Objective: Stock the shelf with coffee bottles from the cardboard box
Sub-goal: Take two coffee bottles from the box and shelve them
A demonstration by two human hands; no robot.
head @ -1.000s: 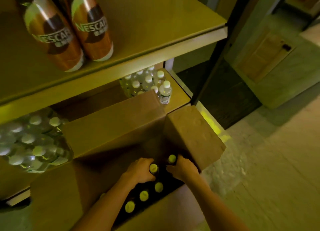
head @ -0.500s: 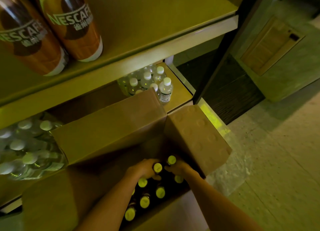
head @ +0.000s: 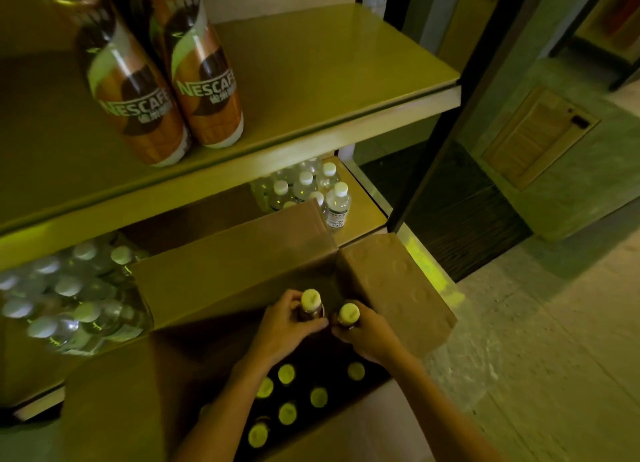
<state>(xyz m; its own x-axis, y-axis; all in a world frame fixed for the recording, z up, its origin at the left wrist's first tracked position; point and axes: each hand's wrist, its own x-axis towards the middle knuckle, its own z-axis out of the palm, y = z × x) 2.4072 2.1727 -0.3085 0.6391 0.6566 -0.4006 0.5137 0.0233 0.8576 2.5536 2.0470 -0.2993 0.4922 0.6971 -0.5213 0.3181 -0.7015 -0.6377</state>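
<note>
An open cardboard box (head: 221, 274) stands on the floor before the shelf, with several yellow-capped coffee bottles (head: 286, 373) upright inside. My left hand (head: 284, 326) is shut on one coffee bottle (head: 310, 306), raised above the others. My right hand (head: 369, 333) is shut on a second coffee bottle (head: 348, 315) right beside it. Two brown Nescafe bottles (head: 204, 81) stand on the upper shelf (head: 329, 74) at the left.
Shrink-wrapped water bottles (head: 69, 299) fill the lower shelf on the left, and loose water bottles (head: 311, 188) stand at its right end behind the box flap. A dark post (head: 446, 122) borders the shelf on the right. Stone floor (head: 536, 340) lies to the right.
Both hands have risen out of the box, each lifting a bottle by its neck. The view has tilted up, showing more of the upper shelf.
</note>
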